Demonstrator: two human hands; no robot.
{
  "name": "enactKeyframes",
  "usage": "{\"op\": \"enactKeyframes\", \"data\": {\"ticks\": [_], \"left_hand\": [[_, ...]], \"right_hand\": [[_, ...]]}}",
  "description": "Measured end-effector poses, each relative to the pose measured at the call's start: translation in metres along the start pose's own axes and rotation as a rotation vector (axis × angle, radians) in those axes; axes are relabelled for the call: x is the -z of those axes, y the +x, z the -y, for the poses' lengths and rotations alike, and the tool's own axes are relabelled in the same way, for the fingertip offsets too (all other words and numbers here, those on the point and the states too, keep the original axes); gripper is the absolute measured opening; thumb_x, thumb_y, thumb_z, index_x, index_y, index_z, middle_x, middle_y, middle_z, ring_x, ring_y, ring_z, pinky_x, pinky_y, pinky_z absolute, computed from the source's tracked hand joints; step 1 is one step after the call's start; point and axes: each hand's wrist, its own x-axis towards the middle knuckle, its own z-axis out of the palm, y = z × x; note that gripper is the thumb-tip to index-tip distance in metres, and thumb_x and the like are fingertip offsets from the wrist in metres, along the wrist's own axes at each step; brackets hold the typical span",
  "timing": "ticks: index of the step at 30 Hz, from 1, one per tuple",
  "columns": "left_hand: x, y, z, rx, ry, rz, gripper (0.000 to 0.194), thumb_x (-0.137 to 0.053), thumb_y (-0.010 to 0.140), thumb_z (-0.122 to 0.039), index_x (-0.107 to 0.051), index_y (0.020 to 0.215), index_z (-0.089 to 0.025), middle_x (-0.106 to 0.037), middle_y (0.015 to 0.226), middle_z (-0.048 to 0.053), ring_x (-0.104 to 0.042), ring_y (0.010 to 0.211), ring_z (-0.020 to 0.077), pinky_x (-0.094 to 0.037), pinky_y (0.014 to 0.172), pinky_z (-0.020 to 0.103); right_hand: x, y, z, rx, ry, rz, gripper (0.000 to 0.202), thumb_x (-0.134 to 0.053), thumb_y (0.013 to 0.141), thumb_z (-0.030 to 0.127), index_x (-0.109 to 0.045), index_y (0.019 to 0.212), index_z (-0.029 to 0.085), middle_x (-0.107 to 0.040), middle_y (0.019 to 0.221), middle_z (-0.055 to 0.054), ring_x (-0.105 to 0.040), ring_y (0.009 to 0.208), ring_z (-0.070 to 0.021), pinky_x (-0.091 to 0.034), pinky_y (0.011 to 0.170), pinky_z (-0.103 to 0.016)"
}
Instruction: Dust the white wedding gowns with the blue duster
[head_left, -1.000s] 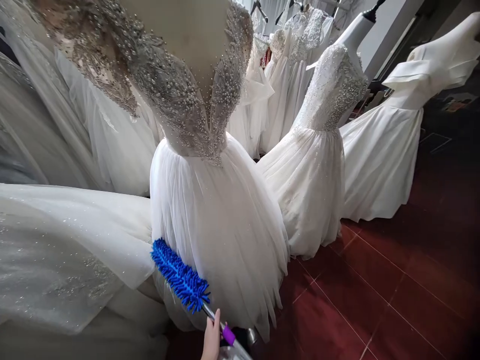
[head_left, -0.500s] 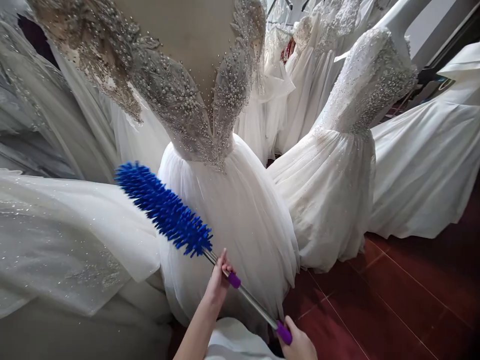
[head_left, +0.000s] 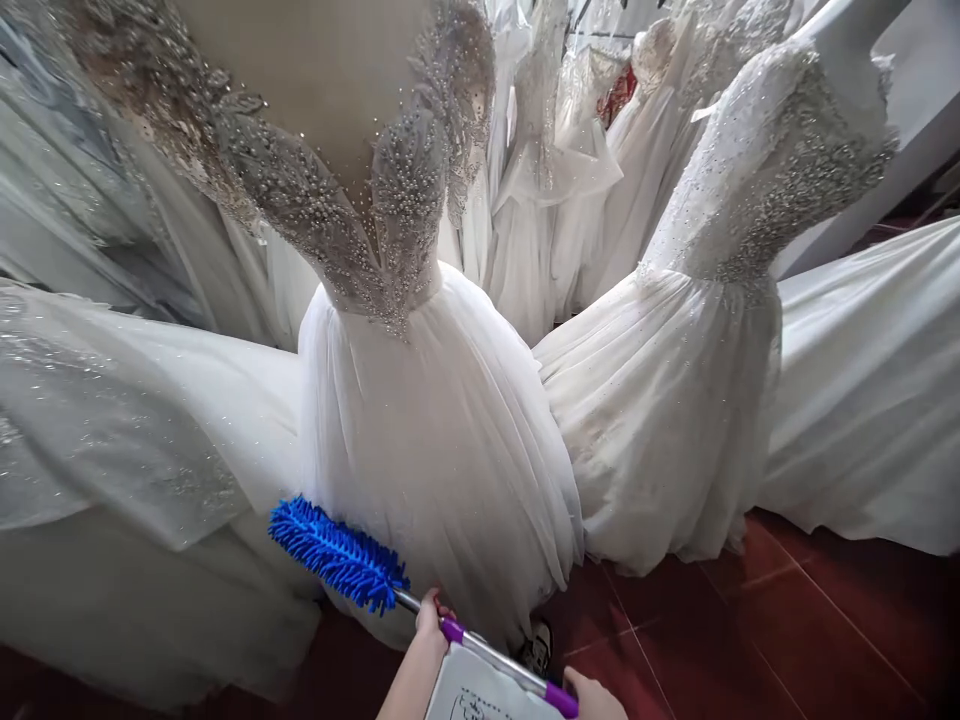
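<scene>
A blue duster (head_left: pixel 337 555) with a shaggy chenille head and a silver and purple handle slants across the lower middle of the head view. My left hand (head_left: pixel 433 612) is closed round the metal shaft just below the blue head. Farther down, my right hand (head_left: pixel 590 695) grips the purple end of the handle. The duster's head is low in front of the white skirt of a beaded wedding dress (head_left: pixel 442 430); whether it touches the fabric I cannot tell. Silvery pearls cover that dress's bodice (head_left: pixel 405 190).
To the right stands another beaded white dress (head_left: pixel 697 380) on a mannequin. White skirt fabric (head_left: pixel 150 400) spreads at the left. More gowns (head_left: pixel 555 200) hang behind. The floor (head_left: pixel 675 620) is dark red tile, and a shoe (head_left: pixel 537 645) shows by the hem.
The duster's head has dropped from around the dress's waist to low on the skirt, both hands still on the handle. The view has shifted, and a shoe and printed white cloth now show.
</scene>
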Motion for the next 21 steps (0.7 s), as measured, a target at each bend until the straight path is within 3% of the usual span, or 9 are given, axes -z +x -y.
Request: {"op": "enactKeyframes", "data": {"ticks": [3, 6, 10, 12, 13, 15, 18, 20, 21], "left_hand": [[-0.003, -0.031, 0.032, 0.078, -0.228, -0.109, 0.036, -0.052, 0.076, -0.022, -0.026, 0.051, -0.023, -0.032, 0.036, -0.008, -0.036, 0.029, 0.0076, -0.034, 0.038, 0.021], [-0.005, -0.075, 0.052, 0.043, -0.421, -0.041, 0.035, -0.059, 0.074, -0.023, -0.031, 0.053, -0.023, -0.039, 0.041, -0.008, -0.043, 0.034, 0.0079, -0.043, 0.045, 0.023], [-0.015, -0.13, 0.042, -0.019, -0.457, 0.105, 0.028, -0.067, 0.069, -0.018, -0.041, 0.059, -0.022, -0.048, 0.05, -0.007, -0.058, 0.049, 0.0106, -0.053, 0.062, 0.027], [-0.024, -0.141, 0.021, -0.027, -0.455, 0.118, 0.019, -0.066, 0.07, -0.013, -0.048, 0.066, -0.02, -0.055, 0.057, -0.004, -0.064, 0.059, 0.0131, -0.052, 0.058, 0.025], [-0.029, -0.14, 0.009, -0.035, -0.46, 0.123, 0.016, -0.064, 0.071, -0.012, -0.05, 0.069, -0.02, -0.057, 0.059, -0.003, -0.065, 0.062, 0.0136, -0.052, 0.055, 0.024], [-0.042, -0.124, -0.013, -0.083, -0.466, 0.132, 0.013, -0.059, 0.076, -0.014, -0.05, 0.068, -0.019, -0.057, 0.058, -0.003, -0.065, 0.061, 0.0133, -0.051, 0.054, 0.023], [-0.062, -0.078, -0.023, -0.21, -0.379, 0.125, 0.021, -0.057, 0.081, -0.024, -0.047, 0.063, -0.019, -0.053, 0.052, -0.004, -0.061, 0.052, 0.0105, -0.05, 0.054, 0.021], [-0.069, -0.047, -0.01, -0.228, -0.296, 0.094, 0.027, -0.061, 0.078, -0.027, -0.046, 0.058, -0.019, -0.049, 0.046, -0.006, -0.054, 0.043, 0.009, -0.045, 0.046, 0.019], [-0.07, -0.034, 0.0, -0.209, -0.269, 0.075, 0.029, -0.063, 0.077, -0.027, -0.044, 0.056, -0.019, -0.046, 0.044, -0.006, -0.05, 0.038, 0.0086, -0.041, 0.042, 0.019]], "right_hand": [[0.035, 0.005, -0.037, 0.155, -0.039, 0.113, 0.031, -0.054, 0.062, 0.027, -0.068, 0.089, 0.024, -0.073, 0.09, -0.008, -0.065, 0.086, -0.028, -0.044, 0.072, -0.033], [0.1, 0.009, -0.055, 0.337, -0.082, 0.234, 0.03, -0.054, 0.062, 0.023, -0.068, 0.088, 0.028, -0.073, 0.087, -0.003, -0.066, 0.079, -0.0248, -0.042, 0.066, -0.03], [0.197, 0.024, -0.033, 0.555, -0.269, 0.03, 0.032, -0.057, 0.066, 0.023, -0.066, 0.096, 0.032, -0.073, 0.09, -0.001, -0.065, 0.084, -0.0256, -0.04, 0.071, -0.031], [0.218, 0.039, -0.014, 0.588, -0.36, -0.136, 0.023, -0.053, 0.075, 0.029, -0.067, 0.094, 0.029, -0.072, 0.084, -0.005, -0.066, 0.081, -0.0268, -0.039, 0.069, -0.031], [0.216, 0.047, -0.006, 0.582, -0.372, -0.238, 0.027, -0.046, 0.082, 0.034, -0.065, 0.1, 0.026, -0.072, 0.086, -0.008, -0.066, 0.081, -0.0271, -0.039, 0.068, -0.031], [0.189, 0.062, 0.001, 0.509, -0.359, -0.375, 0.039, -0.034, 0.089, 0.037, -0.058, 0.115, 0.021, -0.07, 0.091, -0.013, -0.065, 0.086, -0.0276, -0.039, 0.071, -0.032], [0.111, 0.07, -0.007, 0.261, -0.284, -0.213, 0.027, -0.044, 0.084, 0.025, -0.063, 0.103, 0.021, -0.071, 0.089, -0.012, -0.066, 0.088, -0.0258, -0.042, 0.072, -0.029], [0.056, 0.061, -0.02, 0.184, -0.264, -0.117, 0.025, -0.053, 0.073, 0.015, -0.067, 0.093, 0.022, -0.073, 0.087, -0.008, -0.068, 0.084, -0.024, -0.044, 0.067, -0.027], [0.034, 0.054, -0.027, 0.144, -0.253, -0.079, 0.024, -0.051, 0.074, 0.014, -0.068, 0.089, 0.022, -0.074, 0.086, -0.007, -0.069, 0.082, -0.0227, -0.045, 0.064, -0.026]]}}
